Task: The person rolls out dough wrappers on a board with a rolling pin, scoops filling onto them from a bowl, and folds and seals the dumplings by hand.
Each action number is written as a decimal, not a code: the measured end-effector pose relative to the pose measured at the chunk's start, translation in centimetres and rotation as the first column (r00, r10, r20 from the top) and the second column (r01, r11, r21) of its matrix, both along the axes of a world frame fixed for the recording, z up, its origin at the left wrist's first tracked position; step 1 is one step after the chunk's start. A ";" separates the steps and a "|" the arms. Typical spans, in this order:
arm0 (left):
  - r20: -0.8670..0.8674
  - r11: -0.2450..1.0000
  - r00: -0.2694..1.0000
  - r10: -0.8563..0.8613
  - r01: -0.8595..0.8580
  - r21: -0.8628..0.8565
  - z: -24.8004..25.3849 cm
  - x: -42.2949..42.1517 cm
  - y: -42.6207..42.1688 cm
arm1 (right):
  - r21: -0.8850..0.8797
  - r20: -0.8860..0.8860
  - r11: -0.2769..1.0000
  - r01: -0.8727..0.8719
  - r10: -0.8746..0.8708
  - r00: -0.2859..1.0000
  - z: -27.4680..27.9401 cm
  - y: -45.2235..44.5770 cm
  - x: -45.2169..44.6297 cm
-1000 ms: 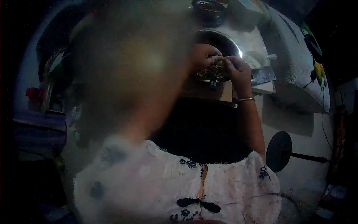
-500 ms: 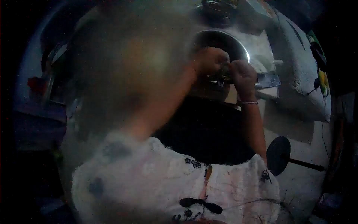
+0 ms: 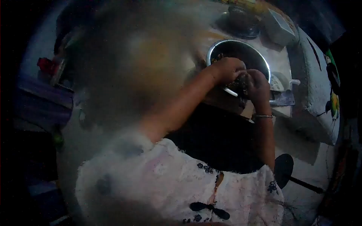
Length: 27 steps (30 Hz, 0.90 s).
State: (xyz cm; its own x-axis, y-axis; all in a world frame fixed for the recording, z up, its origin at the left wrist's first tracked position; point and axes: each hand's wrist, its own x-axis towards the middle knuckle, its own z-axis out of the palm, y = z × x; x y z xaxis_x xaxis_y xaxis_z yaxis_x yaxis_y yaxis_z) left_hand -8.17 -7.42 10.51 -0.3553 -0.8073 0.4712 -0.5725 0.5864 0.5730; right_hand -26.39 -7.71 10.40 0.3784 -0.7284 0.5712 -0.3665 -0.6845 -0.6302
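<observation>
Dim surroundings favour keeping left hand and right hand, pinched together, contents unclear, above the pan.

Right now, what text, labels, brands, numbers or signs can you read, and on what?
Readable text: none.
Flat piece beside the bowl: too dark and blurred to tell any print.
White box: no lettering legible.
White top: dark motifs, no readable words.
</observation>
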 end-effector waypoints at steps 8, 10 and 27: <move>0.007 0.995 0.999 0.046 -0.046 0.090 0.0 0.6 -0.8 | -0.149 -0.149 0.987 0.057 -0.079 0.986 1.2 -0.5 0.6; -0.018 0.994 0.999 0.037 -0.034 0.103 0.3 0.5 -0.8 | -0.139 -0.178 0.989 0.052 -0.076 0.981 1.2 -0.7 0.4; -0.183 0.850 0.832 0.524 -0.502 0.158 2.8 13.6 -0.7 | 0.006 -0.168 0.998 0.068 -0.066 0.984 1.4 0.9 -4.2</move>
State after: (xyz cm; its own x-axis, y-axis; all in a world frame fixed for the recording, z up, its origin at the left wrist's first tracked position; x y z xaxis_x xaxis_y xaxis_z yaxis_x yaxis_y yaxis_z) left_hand 5.38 -8.10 13.33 0.2219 -0.8918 0.3942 -0.6335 0.1754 0.7536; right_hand -30.60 -6.82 11.78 0.4180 -0.7617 0.4950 -0.5123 -0.6477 -0.5640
